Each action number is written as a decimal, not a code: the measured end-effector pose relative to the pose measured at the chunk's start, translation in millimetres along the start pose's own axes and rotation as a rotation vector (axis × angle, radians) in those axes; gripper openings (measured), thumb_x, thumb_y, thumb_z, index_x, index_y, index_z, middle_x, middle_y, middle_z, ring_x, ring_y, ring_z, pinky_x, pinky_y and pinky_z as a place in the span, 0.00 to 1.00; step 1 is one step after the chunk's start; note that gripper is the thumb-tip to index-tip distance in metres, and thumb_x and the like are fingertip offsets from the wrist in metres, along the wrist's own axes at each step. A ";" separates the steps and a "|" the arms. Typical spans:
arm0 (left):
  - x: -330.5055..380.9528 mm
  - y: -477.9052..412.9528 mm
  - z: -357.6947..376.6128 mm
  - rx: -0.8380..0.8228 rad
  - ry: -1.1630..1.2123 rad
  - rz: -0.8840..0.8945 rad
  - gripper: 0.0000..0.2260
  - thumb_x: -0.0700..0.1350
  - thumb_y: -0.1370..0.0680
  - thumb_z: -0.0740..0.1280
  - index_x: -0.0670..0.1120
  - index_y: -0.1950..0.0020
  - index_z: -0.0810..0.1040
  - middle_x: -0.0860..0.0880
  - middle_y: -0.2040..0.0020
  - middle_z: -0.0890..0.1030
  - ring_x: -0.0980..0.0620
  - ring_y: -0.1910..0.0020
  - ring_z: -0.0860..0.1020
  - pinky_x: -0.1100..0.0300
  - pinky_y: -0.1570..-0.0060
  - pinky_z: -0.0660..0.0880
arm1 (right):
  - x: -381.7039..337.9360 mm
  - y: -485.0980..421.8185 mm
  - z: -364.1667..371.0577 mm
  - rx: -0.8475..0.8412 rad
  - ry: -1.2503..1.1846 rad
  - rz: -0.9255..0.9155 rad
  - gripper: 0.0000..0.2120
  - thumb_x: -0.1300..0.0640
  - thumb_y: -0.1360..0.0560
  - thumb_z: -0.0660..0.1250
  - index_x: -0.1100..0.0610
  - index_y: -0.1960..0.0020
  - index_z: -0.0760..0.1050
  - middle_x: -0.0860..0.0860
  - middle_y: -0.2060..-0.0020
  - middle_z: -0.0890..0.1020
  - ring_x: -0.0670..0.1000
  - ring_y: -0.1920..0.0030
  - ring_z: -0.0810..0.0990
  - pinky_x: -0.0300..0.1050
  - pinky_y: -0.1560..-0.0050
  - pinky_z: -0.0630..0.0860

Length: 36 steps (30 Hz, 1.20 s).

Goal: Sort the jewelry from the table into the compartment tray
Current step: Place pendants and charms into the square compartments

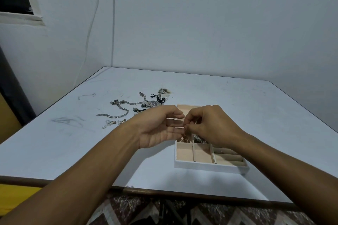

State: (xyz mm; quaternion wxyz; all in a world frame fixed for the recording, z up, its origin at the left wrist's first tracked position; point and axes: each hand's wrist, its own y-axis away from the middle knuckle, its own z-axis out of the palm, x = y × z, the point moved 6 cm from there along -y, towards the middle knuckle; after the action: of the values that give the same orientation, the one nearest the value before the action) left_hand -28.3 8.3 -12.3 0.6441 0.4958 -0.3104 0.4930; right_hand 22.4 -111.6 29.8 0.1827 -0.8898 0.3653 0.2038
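Pinching gold chain (185, 139) over tray (210, 167) — right hand (210, 126) clenched on it; left hand (159, 128) beside, fingers straight, released — watch (154, 103) left of tray.

No text, label, brand or number can be read. The wristwatch (153, 103) lying on the desk (237, 97) just beyond the left hand (159, 128) has a dark dial, but any marks on it are too small to make out. The grey scribbles (67, 120) on the desk, farther left of that hand, form no legible letters.
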 end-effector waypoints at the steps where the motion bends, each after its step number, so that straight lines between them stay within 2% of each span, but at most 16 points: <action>1: 1.0 0.8 -0.8 0.009 0.001 0.006 0.08 0.40 0.23 0.63 0.41 0.45 0.73 0.38 0.47 0.77 0.38 0.48 0.77 0.46 0.35 0.70 | 0.2 0.3 -0.2 0.002 -0.001 0.001 0.04 0.58 0.29 0.70 0.49 0.58 0.82 0.43 0.67 0.81 0.49 0.64 0.80 0.45 0.60 0.77; 4: 9.5 4.6 -8.6 0.081 0.003 0.049 0.07 0.40 0.23 0.64 0.41 0.46 0.75 0.35 0.43 0.80 0.38 0.46 0.79 0.49 0.38 0.73 | 1.0 0.7 -1.5 0.003 -0.009 0.007 0.05 0.57 0.28 0.70 0.48 0.60 0.82 0.42 0.70 0.81 0.44 0.67 0.79 0.41 0.62 0.76; 6: 20.4 8.9 -19.2 0.148 -0.017 0.103 0.10 0.41 0.23 0.65 0.39 0.43 0.77 0.37 0.41 0.80 0.41 0.44 0.81 0.52 0.44 0.78 | -0.5 -1.0 -1.8 0.001 -0.006 0.006 0.04 0.57 0.27 0.70 0.49 0.59 0.82 0.41 0.70 0.80 0.43 0.67 0.80 0.39 0.62 0.76; 9: 39.9 21.0 -33.8 0.181 -0.097 0.189 0.12 0.42 0.23 0.66 0.39 0.41 0.77 0.40 0.42 0.82 0.44 0.45 0.82 0.52 0.47 0.80 | -4.5 -8.2 -0.4 -0.011 0.000 0.006 0.04 0.58 0.27 0.69 0.51 0.56 0.82 0.40 0.66 0.80 0.49 0.63 0.82 0.44 0.60 0.78; 11: 51.9 30.4 -45.9 0.226 -0.174 0.253 0.11 0.43 0.22 0.66 0.40 0.43 0.78 0.41 0.44 0.82 0.44 0.48 0.82 0.51 0.46 0.78 | -7.7 -14.0 3.6 -0.035 -0.008 0.011 0.05 0.58 0.27 0.68 0.51 0.55 0.82 0.41 0.65 0.81 0.51 0.62 0.82 0.43 0.60 0.77; 15: 62.4 45.8 -69.7 0.339 -0.354 0.349 0.09 0.43 0.21 0.64 0.41 0.46 0.80 0.43 0.46 0.83 0.48 0.54 0.82 0.49 0.44 0.77 | -15.1 -28.5 16.7 -0.077 -0.010 0.000 0.07 0.58 0.28 0.67 0.50 0.53 0.82 0.44 0.62 0.83 0.47 0.61 0.81 0.42 0.58 0.78; 18: 59.5 52.8 -83.1 0.443 -0.520 0.383 0.07 0.44 0.21 0.64 0.46 0.50 0.81 0.49 0.49 0.84 0.49 0.52 0.82 0.52 0.47 0.78 | -21.6 -39.6 27.4 -0.132 0.042 -0.032 0.07 0.57 0.27 0.67 0.49 0.52 0.82 0.44 0.58 0.83 0.41 0.64 0.77 0.36 0.63 0.71; 20: 56.7 56.3 -89.3 0.513 -0.634 0.408 0.06 0.45 0.22 0.65 0.49 0.53 0.81 0.53 0.53 0.84 0.50 0.52 0.82 0.51 0.48 0.77 | -26.7 -44.9 34.2 -0.180 0.088 -0.054 0.07 0.57 0.27 0.68 0.48 0.51 0.82 0.45 0.55 0.83 0.41 0.62 0.77 0.36 0.61 0.71; 22: 55.0 58.2 -92.1 0.563 -0.781 0.444 0.05 0.46 0.23 0.65 0.52 0.54 0.81 0.56 0.56 0.83 0.53 0.55 0.80 0.57 0.55 0.76 | -32.1 -48.8 39.2 -0.230 0.144 -0.076 0.08 0.58 0.27 0.68 0.49 0.51 0.83 0.45 0.54 0.83 0.45 0.57 0.78 0.38 0.58 0.73; 25: 50.1 57.0 -92.4 0.588 -0.935 0.463 0.04 0.46 0.22 0.65 0.53 0.52 0.80 0.60 0.57 0.80 0.63 0.60 0.76 0.66 0.62 0.68 | -37.9 -51.4 49.4 -0.337 0.189 -0.097 0.08 0.58 0.29 0.69 0.48 0.51 0.83 0.44 0.53 0.84 0.44 0.57 0.78 0.37 0.61 0.71; 28: 44.7 52.3 -91.2 0.585 -0.994 0.480 0.04 0.46 0.23 0.66 0.53 0.52 0.80 0.61 0.56 0.80 0.63 0.55 0.77 0.70 0.59 0.69 | -40.4 -52.1 59.6 -0.405 0.244 -0.119 0.06 0.53 0.31 0.73 0.48 0.54 0.82 0.43 0.58 0.84 0.45 0.56 0.79 0.42 0.54 0.76; 31: 40.6 47.8 -87.4 0.575 -1.019 0.489 0.04 0.46 0.23 0.66 0.52 0.51 0.80 0.60 0.55 0.80 0.62 0.52 0.77 0.72 0.57 0.69 | -43.8 -51.5 64.5 -0.424 0.294 -0.163 0.06 0.51 0.32 0.74 0.50 0.55 0.82 0.43 0.61 0.83 0.45 0.57 0.79 0.45 0.49 0.76; 34: 37.3 43.1 -84.1 0.561 -1.004 0.494 0.05 0.47 0.23 0.66 0.53 0.49 0.80 0.59 0.53 0.81 0.61 0.51 0.78 0.70 0.56 0.70 | -45.1 -52.6 64.7 -0.394 0.308 -0.224 0.02 0.54 0.31 0.69 0.50 0.59 0.80 0.43 0.64 0.84 0.43 0.59 0.78 0.48 0.46 0.76; 36: 36.3 40.5 -82.4 0.557 -0.986 0.499 0.05 0.47 0.24 0.66 0.53 0.50 0.80 0.60 0.53 0.81 0.62 0.51 0.78 0.69 0.55 0.71 | -44.9 -51.4 65.5 -0.400 0.310 -0.246 0.03 0.55 0.32 0.66 0.51 0.61 0.79 0.43 0.66 0.84 0.43 0.59 0.78 0.49 0.46 0.75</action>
State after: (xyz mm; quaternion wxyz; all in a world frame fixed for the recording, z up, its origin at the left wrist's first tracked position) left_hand -62.1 98.9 7.4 0.1367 0.7271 -0.5378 0.4043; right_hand 15.5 -20.4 5.5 -0.0311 -0.9664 0.2305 0.1097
